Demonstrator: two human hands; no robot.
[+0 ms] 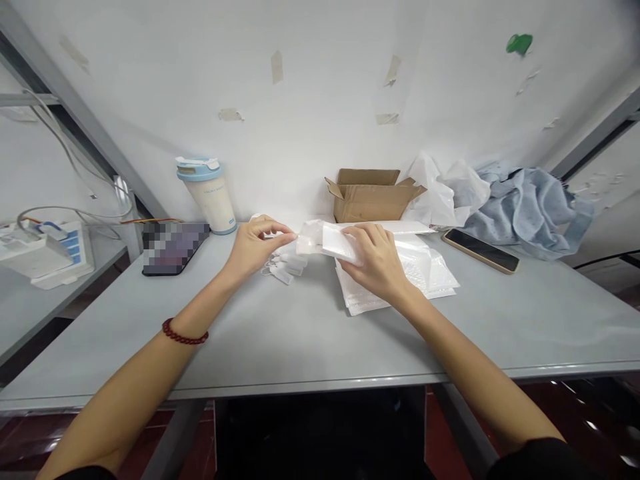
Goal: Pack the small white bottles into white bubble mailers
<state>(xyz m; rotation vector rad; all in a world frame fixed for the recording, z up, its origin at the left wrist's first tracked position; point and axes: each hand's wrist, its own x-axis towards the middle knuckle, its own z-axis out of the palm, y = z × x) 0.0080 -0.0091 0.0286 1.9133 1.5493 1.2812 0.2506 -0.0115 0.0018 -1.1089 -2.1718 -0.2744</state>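
Note:
My right hand [374,260] is closed round a folded white packet [341,243], held above the table. From the packet's left end sticks out a crumpled, translucent piece of wrapping [311,237]. The thumb and fingertips of my left hand [257,247] are pinched at the left edge of that wrapping; what exactly they grip is too small to make out. Below and between the hands lie several small white tags with strings [284,268]. Under my right hand and to its right is a stack of white padded envelopes [425,270].
An open cardboard box [373,203] stands by the wall, beside a white plastic bag [445,190] and a blue cloth [535,207]. One phone [483,251] lies at right, another [175,250] at left near a cup [210,197]. The grey table [310,347] ends just before me.

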